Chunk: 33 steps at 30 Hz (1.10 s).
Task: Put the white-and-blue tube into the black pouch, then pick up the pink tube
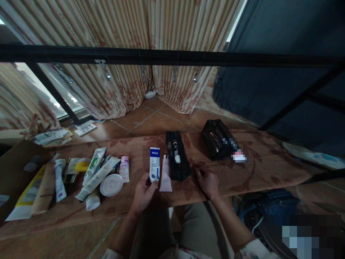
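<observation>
We held a slim white tube (pixel 154 166) in our left hand (pixel 145 191), its near end pinched in the grip and partly hidden there. A deep blue band with white characters crossed the end farthest from the grip; closer to it sat a round blue mark and a narrow blue panel. The printed face was turned toward us, lettering upright.

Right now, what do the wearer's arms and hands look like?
Left hand and right hand: bare, no gloves; no watch, ring or cable that I can make out. Forearms uncovered. Right sleeve: pale, with a small darker print, ending near the elbow. Left sleeve: also pale, mostly out of frame.
</observation>
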Motion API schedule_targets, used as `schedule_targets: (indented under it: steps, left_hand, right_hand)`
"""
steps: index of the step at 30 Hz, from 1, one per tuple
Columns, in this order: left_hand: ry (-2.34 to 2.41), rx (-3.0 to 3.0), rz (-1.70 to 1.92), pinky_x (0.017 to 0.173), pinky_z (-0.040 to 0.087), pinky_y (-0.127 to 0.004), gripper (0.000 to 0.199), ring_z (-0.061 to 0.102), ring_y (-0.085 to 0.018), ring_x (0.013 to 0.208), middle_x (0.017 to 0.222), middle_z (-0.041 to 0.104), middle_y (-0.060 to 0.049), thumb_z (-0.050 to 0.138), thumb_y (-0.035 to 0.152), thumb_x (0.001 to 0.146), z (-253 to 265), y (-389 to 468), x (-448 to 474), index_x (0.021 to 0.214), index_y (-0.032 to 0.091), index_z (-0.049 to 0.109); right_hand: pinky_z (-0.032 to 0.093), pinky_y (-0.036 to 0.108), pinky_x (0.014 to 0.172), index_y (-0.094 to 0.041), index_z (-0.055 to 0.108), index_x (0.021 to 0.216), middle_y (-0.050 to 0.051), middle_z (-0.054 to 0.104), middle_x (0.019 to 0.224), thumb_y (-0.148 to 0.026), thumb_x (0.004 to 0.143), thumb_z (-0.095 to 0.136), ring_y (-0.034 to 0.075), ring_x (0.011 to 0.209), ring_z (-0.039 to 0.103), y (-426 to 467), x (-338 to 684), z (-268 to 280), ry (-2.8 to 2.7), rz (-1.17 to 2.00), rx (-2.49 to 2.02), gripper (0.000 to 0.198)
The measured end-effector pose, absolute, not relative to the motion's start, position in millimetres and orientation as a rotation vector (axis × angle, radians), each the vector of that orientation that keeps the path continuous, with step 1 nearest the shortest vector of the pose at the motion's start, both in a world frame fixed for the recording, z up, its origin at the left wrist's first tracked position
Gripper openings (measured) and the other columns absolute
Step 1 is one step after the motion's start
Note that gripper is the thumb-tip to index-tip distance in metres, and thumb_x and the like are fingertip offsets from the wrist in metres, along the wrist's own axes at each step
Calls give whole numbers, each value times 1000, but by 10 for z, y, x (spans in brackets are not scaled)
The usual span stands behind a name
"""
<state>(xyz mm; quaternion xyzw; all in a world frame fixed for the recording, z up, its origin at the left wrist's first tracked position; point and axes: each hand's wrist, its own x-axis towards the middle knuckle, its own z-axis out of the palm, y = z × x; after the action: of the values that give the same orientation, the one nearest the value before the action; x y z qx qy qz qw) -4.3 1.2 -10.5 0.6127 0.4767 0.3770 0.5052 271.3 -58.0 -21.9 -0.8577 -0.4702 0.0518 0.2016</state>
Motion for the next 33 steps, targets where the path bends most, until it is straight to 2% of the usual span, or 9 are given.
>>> schedule_targets:
  steps: [5,16,20,24,27,33]
  left_hand:
    - [1134,1481,907,68,46,-24,19,58,-14,73,79,63,0,60,33,78,-132,13,-47,89,18,58]
    - [1163,1492,921,64,46,-23,19,57,-12,68,73,59,2,62,32,76,-55,-11,-12,84,18,54]
    - [1250,1541,1067,69,47,-24,19,59,-13,72,76,58,2,64,28,74,-110,-24,-15,83,18,50]
    - [1460,1705,1260,62,45,-22,18,55,-11,67,78,54,1,64,27,73,-161,-38,-38,78,19,49]
    - [1556,1903,1266,59,43,-22,13,52,-10,63,83,53,0,63,22,73,-117,-75,-42,74,20,50]
    - [1668,2216,1232,71,46,-26,7,56,-16,77,84,55,-4,58,15,75,-52,-152,-5,74,20,53]
  right_hand:
    - [36,25,63,-24,71,97,5,72,90,-47,89,45,19,79,65,-586,2717,-229,-1307,150,-2365,36]
    - [35,25,62,-24,71,95,5,72,87,-46,90,45,19,76,65,-582,2716,-229,-1310,144,-2371,35]
    - [35,25,61,-23,71,94,5,72,86,-46,89,45,19,76,65,-578,2719,-230,-1321,144,-2364,35]
    - [35,25,61,-24,70,97,5,72,90,-46,90,45,19,77,65,-580,2713,-221,-1322,132,-2352,34]
    - [35,25,62,-23,70,97,6,72,90,-46,90,45,20,78,65,-586,2709,-216,-1327,120,-2346,35]
    - [35,25,62,-23,71,94,6,72,88,-46,89,45,20,77,65,-590,2716,-225,-1325,117,-2360,35]
